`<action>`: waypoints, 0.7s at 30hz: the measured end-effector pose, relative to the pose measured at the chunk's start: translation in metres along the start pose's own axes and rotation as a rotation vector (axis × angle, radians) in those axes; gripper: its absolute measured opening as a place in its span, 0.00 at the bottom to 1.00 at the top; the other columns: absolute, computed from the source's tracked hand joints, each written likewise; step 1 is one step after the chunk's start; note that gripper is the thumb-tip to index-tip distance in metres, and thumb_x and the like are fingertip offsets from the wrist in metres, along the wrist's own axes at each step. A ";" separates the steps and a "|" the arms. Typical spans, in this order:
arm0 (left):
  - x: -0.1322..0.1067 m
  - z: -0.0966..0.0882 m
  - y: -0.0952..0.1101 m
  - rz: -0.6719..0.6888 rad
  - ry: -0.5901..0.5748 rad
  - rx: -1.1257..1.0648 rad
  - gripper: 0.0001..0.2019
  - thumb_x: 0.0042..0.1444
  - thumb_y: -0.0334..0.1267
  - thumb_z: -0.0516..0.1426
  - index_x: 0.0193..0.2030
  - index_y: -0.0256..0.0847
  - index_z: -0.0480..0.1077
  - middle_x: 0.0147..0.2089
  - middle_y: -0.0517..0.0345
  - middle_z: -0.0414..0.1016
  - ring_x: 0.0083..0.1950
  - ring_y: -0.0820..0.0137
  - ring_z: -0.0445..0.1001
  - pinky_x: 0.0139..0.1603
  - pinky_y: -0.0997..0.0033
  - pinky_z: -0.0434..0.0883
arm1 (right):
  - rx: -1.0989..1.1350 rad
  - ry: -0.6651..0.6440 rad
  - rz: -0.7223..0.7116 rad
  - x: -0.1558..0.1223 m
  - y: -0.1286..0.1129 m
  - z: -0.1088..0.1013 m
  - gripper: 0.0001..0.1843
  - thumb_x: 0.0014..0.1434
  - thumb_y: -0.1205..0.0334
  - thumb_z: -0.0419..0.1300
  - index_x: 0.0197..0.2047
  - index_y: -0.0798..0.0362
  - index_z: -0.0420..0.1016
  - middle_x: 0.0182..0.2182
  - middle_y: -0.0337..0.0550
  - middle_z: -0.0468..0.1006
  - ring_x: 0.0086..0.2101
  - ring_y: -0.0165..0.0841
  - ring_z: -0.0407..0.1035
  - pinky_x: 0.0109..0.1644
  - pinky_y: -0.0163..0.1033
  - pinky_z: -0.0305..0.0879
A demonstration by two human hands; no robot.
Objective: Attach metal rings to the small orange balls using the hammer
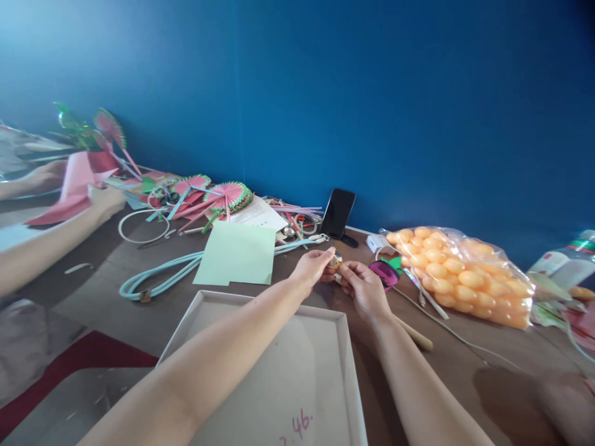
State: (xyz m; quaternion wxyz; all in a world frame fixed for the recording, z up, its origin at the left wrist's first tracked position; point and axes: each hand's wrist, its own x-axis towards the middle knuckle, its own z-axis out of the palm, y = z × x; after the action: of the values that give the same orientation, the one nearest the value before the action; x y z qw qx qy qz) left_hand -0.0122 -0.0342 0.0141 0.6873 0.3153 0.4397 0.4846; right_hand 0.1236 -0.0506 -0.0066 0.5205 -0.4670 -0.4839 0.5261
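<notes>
My left hand (pixel 310 271) is closed in a pinch on a small shiny round metal piece (pixel 334 260), gold and silver in tone. Against its lower right side are the closed fingertips of my right hand (pixel 365 290). A small pale bit shows between the two hands, too small to name. Both hands are just beyond the far edge of a shallow white box lid (pixel 346 365) with pink writing inside. A purple and green paper piece (pixel 385 272) lies right of my right hand. Behind my hands, a dark phone (pixel 338 214) leans on the wall.
Left of my hands lie a pale green sheet (pixel 242 254) and a looped light blue cord (pixel 162 279). Pink paper fans (pixel 229 197) are piled behind. A bag of orange balls (pixel 460 272) sits right, near a cable. Another person's hands (pixel 105 201) hold pink paper (pixel 74 186).
</notes>
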 end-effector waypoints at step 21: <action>0.003 0.000 -0.002 -0.015 -0.001 -0.013 0.15 0.52 0.47 0.60 0.32 0.35 0.67 0.29 0.55 0.71 0.26 0.77 0.71 0.29 0.77 0.72 | -0.017 0.012 -0.015 0.000 0.002 0.001 0.16 0.47 0.49 0.67 0.30 0.53 0.72 0.17 0.33 0.66 0.19 0.24 0.57 0.22 0.31 0.52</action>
State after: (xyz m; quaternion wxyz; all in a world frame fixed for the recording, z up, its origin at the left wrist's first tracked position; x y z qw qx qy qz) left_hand -0.0113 -0.0325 0.0114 0.6932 0.3076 0.4386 0.4822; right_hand 0.1223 -0.0506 -0.0088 0.5232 -0.4709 -0.4888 0.5154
